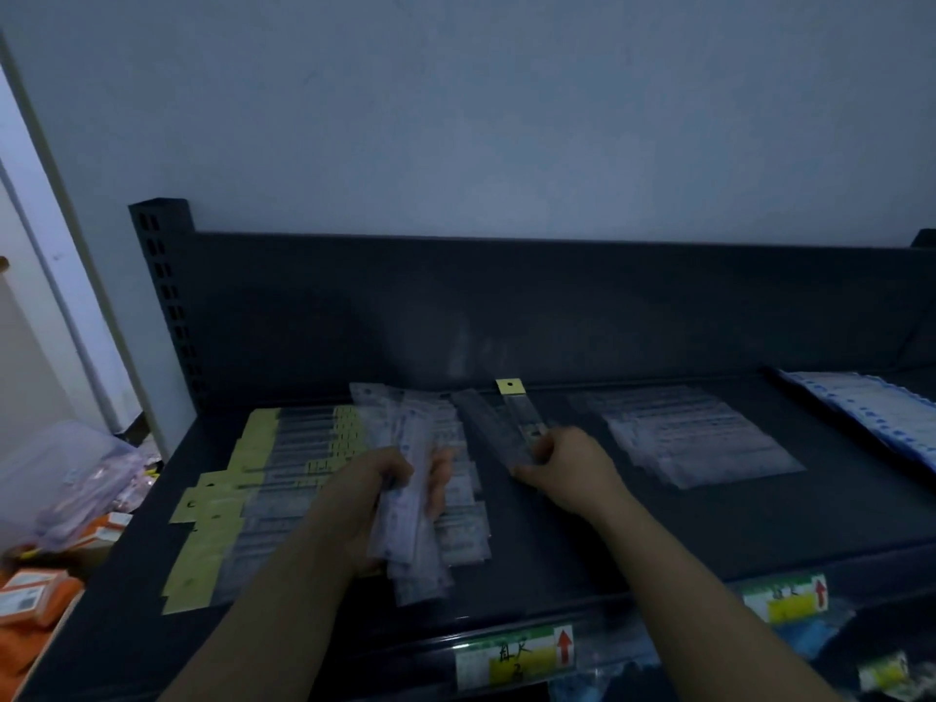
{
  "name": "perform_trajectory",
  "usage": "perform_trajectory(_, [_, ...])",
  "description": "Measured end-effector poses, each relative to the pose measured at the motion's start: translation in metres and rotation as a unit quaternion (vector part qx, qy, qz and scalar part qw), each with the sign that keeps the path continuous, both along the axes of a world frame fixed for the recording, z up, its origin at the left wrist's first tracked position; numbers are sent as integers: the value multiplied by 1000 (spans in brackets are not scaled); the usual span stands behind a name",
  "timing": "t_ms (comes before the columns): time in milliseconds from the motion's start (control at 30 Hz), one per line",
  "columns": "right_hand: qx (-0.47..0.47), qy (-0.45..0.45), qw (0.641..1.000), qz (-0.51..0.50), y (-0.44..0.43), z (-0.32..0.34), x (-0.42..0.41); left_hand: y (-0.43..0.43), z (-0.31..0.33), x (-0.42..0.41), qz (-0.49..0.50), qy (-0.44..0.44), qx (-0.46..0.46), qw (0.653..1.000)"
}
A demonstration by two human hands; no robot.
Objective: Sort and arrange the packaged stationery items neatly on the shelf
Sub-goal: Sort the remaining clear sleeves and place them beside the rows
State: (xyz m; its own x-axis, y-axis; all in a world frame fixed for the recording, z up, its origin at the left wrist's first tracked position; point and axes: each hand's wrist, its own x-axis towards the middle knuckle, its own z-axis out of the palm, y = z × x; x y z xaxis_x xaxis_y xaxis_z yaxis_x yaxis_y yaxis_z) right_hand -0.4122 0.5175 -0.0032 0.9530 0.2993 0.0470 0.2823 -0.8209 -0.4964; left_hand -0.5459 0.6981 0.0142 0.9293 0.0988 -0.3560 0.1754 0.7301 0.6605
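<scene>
A plain pale wall [456, 119] rises behind the shelf [557, 524]. To the left stands a white door frame [30, 220], with a clear plastic bag [66, 478] and orange boxes [30, 595] below it. A green-and-yellow label [516, 656] with a red arrow sits on the shelf's front edge, and a second label [785, 597] sits further right.

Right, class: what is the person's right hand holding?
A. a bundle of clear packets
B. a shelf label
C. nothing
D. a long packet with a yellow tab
D: the right hand grips the long packet with a yellow tab; the bundle is in the left hand.
</scene>
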Motion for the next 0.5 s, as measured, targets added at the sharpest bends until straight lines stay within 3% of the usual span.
perform_trajectory(133, [81,53,995,8,-2,-1,1,0,1,0,2,0,-9,1000])
perform_trajectory(267, [223,29,974,-17,-7,-2,5,1,1,0,-2,4,-14,1000])
perform_trajectory(367, [384,32,922,-35,-18,6,6,1,2,-1,-10,10,-19,1000])
perform_trajectory(500, [559,121,820,-21,-45,34,4,1,2,2,-17,9,-27,999])
